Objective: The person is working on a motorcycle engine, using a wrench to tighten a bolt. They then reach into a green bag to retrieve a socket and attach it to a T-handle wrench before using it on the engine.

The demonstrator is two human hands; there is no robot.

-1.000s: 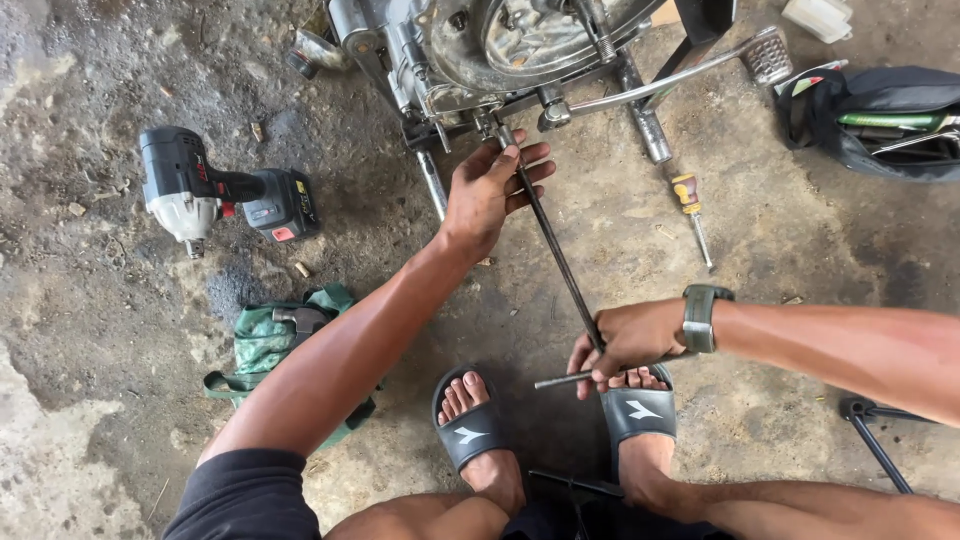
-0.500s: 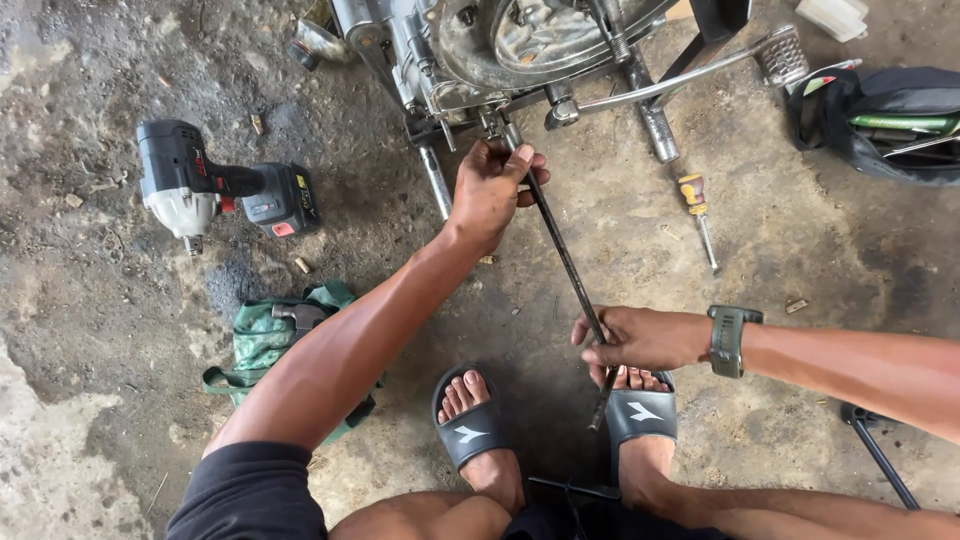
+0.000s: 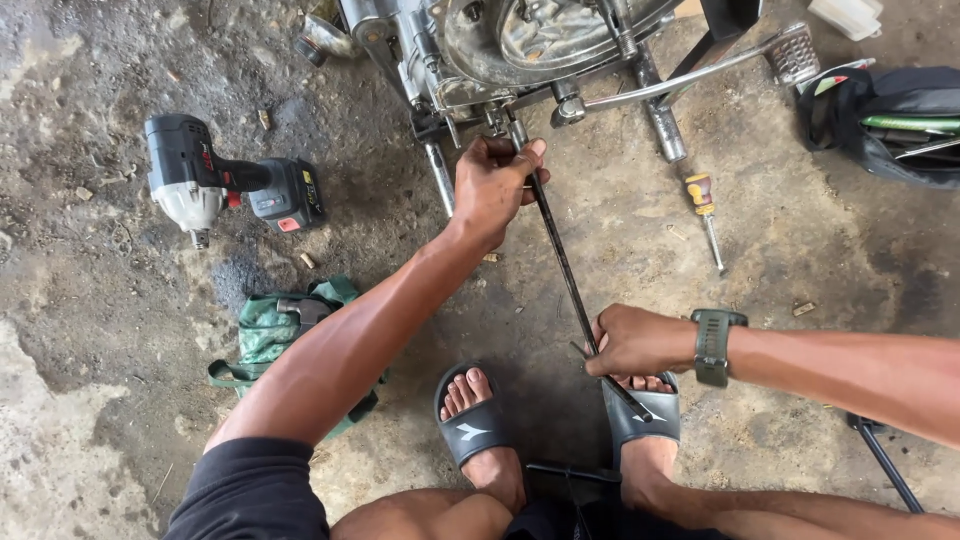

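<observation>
A long dark metal rod (image 3: 560, 255) runs from the underside of a motorcycle engine (image 3: 520, 40) down toward my feet. My left hand (image 3: 492, 185) grips the rod's upper end just below the engine. My right hand (image 3: 632, 342), with a green watch (image 3: 714, 345) on its wrist, is closed around the rod's lower end above my right sandal (image 3: 640, 415). A short thin bar sticks out sideways at my right hand.
A cordless impact wrench (image 3: 215, 185) lies on the concrete at left, a green cloth bag (image 3: 270, 330) below it. A screwdriver (image 3: 705, 215) lies right of the rod. A dark bag (image 3: 890, 120) sits upper right, a kick lever (image 3: 700, 70) beside it.
My right hand has slid a little down and left along the rod. The left hand stays on the upper end by the engine.
</observation>
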